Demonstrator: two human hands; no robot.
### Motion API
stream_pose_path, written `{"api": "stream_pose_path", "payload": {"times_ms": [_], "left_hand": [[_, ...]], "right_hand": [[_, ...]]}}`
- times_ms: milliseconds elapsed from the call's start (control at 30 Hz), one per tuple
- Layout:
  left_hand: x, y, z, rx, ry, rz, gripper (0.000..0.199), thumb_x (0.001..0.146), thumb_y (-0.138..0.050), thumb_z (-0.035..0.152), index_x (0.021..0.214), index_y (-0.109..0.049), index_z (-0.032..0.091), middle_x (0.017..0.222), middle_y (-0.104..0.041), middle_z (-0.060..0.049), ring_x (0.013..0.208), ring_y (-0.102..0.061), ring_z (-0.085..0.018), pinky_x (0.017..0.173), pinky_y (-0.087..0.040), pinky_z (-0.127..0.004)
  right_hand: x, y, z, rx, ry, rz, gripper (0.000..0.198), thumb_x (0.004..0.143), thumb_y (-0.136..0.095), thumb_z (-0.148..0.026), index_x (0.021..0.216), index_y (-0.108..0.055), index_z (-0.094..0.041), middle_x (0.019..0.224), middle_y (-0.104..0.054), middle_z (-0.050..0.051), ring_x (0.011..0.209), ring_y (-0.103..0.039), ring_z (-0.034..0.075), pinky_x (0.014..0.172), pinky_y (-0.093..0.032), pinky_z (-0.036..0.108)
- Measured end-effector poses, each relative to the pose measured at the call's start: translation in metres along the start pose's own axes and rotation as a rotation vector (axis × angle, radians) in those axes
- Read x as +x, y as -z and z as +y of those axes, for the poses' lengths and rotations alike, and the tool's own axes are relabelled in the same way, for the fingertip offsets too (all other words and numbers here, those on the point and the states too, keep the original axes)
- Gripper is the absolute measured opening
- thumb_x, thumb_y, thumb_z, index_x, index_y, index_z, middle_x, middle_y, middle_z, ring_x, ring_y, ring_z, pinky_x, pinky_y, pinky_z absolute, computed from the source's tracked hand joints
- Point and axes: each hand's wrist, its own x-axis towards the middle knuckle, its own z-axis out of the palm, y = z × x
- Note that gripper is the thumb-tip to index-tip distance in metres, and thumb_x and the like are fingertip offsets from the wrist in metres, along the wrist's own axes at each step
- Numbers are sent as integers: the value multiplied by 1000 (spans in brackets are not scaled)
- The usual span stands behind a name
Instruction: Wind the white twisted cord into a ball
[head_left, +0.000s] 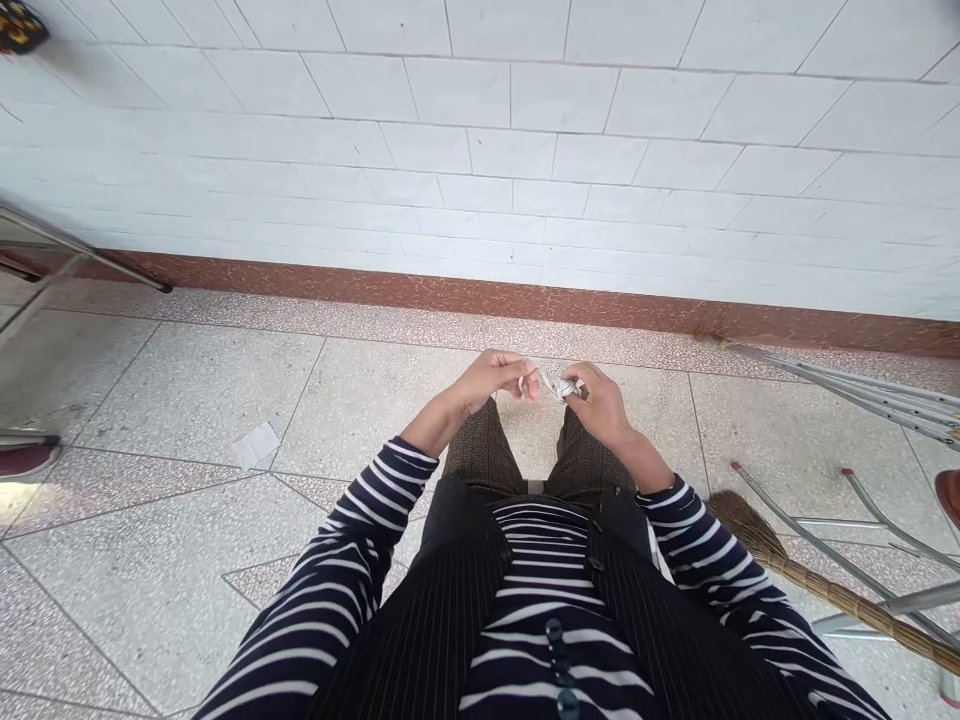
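Held out above my knees is a thin, whitish strip (555, 384), twisted and bunched like cord or cloth; its exact kind is too small to make out. My left hand (491, 380) has its fingers curled around one end, with a bit of white showing between them. The bunched end is pinched in my right hand (600, 402), between thumb and fingers. A short twisted length spans the gap between both hands. My striped sleeves lie along both sides of the view.
A white tiled wall (510, 150) rises in front, above a red-brown skirting (450, 290). A piece of white paper (256, 445) lies on the floor. To the right are a straw broom (750, 525), metal chair legs (795, 520) and metal poles (847, 385). A shoe (30, 458) shows at left.
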Motion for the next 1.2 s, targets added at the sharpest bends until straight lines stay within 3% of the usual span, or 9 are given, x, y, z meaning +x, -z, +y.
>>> {"api": "stream_pose_path", "payload": {"times_ms": [167, 300, 400, 533, 600, 733, 867, 1000, 1200], "left_hand": [[22, 7, 2, 212, 11, 71, 39, 87, -66, 43, 71, -70, 8, 71, -72, -10, 61, -67, -13, 55, -48, -21], [37, 3, -18, 399, 66, 133, 36, 85, -67, 39, 67, -71, 8, 65, -70, -9, 59, -64, -13, 55, -47, -21], [41, -1, -39, 467, 116, 82, 37, 85, -66, 41, 68, -72, 9, 63, -68, -7, 60, -62, -13, 57, -47, -22], [36, -11, -54, 557, -73, 160, 28, 90, -59, 36, 90, -76, 14, 90, -74, -6, 85, -65, -18, 73, -50, -26], [34, -20, -56, 494, -138, 208, 29, 91, -57, 32, 108, -74, 16, 107, -73, -8, 96, -65, -19, 79, -50, -27], [33, -36, -57, 220, -144, 108, 42, 83, -63, 23, 124, -67, 14, 117, -70, -12, 102, -65, -21, 79, -51, -27], [35, -43, -61, 136, -165, 102, 32, 82, -66, 26, 109, -72, 11, 100, -73, -9, 87, -65, -17, 76, -51, -26], [33, -39, -68, 309, -103, 147, 26, 89, -57, 31, 91, -73, 11, 78, -69, -4, 66, -59, -12, 64, -48, -21], [12, -30, -85, 512, 6, 150, 30, 95, -46, 30, 86, -67, 12, 78, -66, -2, 59, -54, -9, 59, -45, -19]], "right_hand": [[-1, 5, 0, 219, -99, -230, 20, 68, -64, -18, 87, -66, -18, 85, -65, 2, 79, -61, 18, 68, -48, 28], [-4, 9, -4, 456, -152, -371, 27, 66, -76, -27, 88, -64, -18, 82, -67, 1, 73, -63, 16, 64, -52, 27], [-9, 10, -6, 726, -266, -302, 45, 62, -84, -25, 103, -64, -22, 87, -70, 1, 74, -64, 15, 60, -52, 25], [-13, 15, -5, 758, -315, -196, 51, 61, -87, -21, 110, -70, -23, 95, -73, 3, 83, -66, 17, 67, -55, 27], [-12, 19, -5, 726, -299, -156, 45, 63, -87, -23, 105, -74, -23, 98, -74, 5, 86, -67, 18, 69, -55, 28], [-7, 21, -10, 747, -283, -156, 42, 64, -87, -23, 105, -76, -24, 95, -74, 4, 81, -66, 18, 63, -55, 27], [-6, 21, -20, 791, -332, -140, 47, 61, -88, -21, 106, -76, -25, 85, -72, 2, 72, -63, 15, 59, -54, 26], [-7, 25, -26, 805, -374, -144, 48, 60, -88, -22, 107, -76, -25, 87, -72, 2, 73, -62, 15, 61, -54, 27], [-8, 16, -16, 830, -416, -43, 46, 59, -87, -30, 102, -76, -23, 95, -73, 4, 79, -64, 16, 64, -55, 27]]}}
